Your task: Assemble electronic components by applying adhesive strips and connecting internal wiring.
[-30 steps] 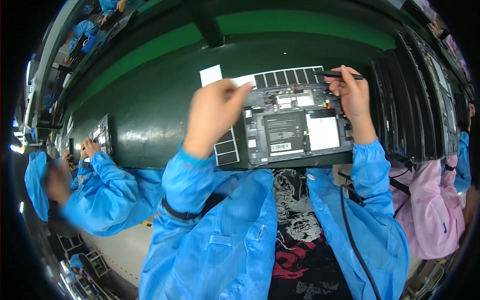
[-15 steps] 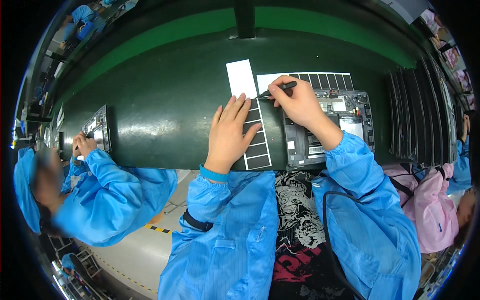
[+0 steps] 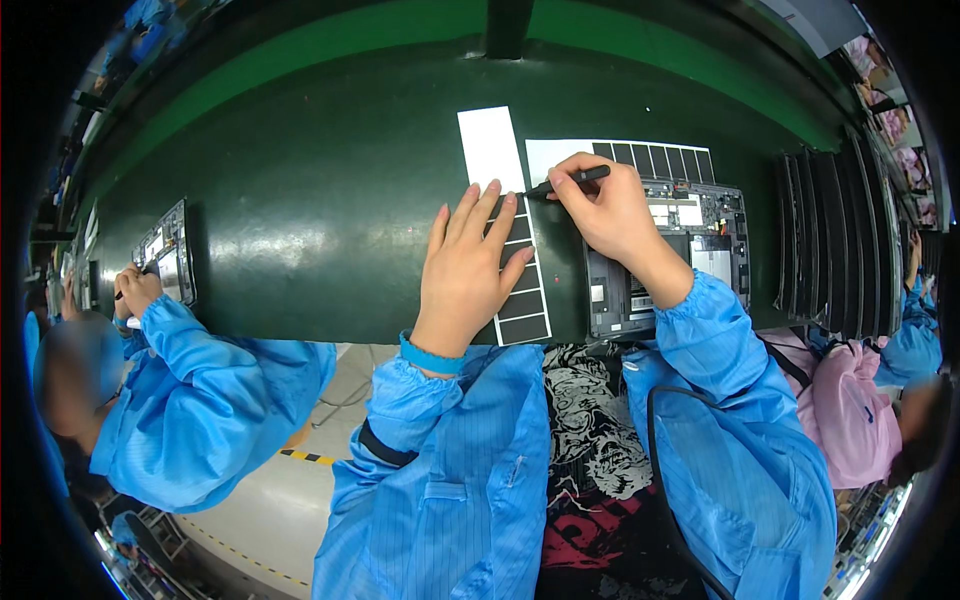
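My left hand (image 3: 465,255) lies flat with its fingers apart, pressing on a white strip (image 3: 490,140) that carries a row of black rectangular stickers (image 3: 523,328). Part of the row is hidden under the fingers. In a pinch, my right hand (image 3: 610,210) holds a slim black pen-like tool (image 3: 585,176). The tool's pointed tip is at the strip's right edge, close to my left fingertips. Under my right wrist sits an opened flat device (image 3: 715,255) with its circuit board and dark inner parts exposed. A second white sticker sheet (image 3: 560,152) lies partly behind my right hand.
Several thin black panels (image 3: 835,230) stand upright in a row at the right of the green table (image 3: 320,220). On the left, a person in a blue smock (image 3: 220,400) works on another opened device (image 3: 170,250). A person in pink (image 3: 850,410) is at the right.
The view has shifted slightly. My left hand still lies on the strip, and my right hand keeps the tool at the strip's edge near the left fingertips.
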Tool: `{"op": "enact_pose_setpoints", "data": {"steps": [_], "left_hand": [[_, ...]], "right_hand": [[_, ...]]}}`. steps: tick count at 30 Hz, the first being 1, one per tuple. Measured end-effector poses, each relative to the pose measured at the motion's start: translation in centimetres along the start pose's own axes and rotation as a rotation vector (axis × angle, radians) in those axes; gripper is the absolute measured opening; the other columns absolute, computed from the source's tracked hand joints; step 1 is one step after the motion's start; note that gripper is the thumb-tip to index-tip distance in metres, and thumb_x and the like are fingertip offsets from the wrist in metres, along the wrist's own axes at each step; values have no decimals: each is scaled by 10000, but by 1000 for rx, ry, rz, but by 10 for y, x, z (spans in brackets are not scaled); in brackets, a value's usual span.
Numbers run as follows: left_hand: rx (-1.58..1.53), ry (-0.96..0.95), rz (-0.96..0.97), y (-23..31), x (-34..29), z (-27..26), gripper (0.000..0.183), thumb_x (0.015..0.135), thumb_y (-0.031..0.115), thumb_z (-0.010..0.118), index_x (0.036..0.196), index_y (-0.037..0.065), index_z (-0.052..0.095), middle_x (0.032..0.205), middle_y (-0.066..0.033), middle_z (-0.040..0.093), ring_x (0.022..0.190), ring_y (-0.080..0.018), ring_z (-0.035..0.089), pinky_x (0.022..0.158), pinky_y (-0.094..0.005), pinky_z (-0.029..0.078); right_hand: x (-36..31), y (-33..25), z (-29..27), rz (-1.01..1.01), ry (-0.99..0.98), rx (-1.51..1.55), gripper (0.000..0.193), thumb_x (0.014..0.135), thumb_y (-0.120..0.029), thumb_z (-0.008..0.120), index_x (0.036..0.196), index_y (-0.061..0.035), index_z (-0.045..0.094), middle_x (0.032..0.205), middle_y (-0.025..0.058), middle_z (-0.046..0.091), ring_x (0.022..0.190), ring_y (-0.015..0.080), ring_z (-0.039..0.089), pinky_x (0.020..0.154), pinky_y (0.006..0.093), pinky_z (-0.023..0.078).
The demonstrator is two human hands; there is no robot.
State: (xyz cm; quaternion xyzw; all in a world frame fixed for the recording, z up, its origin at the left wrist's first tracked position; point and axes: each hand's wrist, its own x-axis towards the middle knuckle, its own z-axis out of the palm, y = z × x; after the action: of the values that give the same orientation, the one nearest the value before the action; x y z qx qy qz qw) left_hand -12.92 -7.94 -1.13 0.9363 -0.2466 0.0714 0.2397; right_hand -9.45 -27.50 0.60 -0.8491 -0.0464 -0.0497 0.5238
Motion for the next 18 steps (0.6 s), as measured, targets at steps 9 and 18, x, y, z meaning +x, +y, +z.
{"op": "enact_pose_setpoints", "data": {"steps": [9,18], "left_hand": [[48,38,25,1,-1,3,543,843,314,663,1319,84,540,1410,-99,471,1324,-302,422,1070,-496,344],[67,52,34,-1,-3,8,553,840,323,663,1322,83,538,1413,-96,470,1322,-298,424,1068,-490,348]], "right_hand": [[-3,3,1,-43,31,-9,196,871,-159,631,858,32,675,585,108,625,505,117,572,495,278,438],[-5,8,7,-18,53,163,175,874,-103,632,964,32,698,738,116,700,660,113,662,585,245,511]]}}
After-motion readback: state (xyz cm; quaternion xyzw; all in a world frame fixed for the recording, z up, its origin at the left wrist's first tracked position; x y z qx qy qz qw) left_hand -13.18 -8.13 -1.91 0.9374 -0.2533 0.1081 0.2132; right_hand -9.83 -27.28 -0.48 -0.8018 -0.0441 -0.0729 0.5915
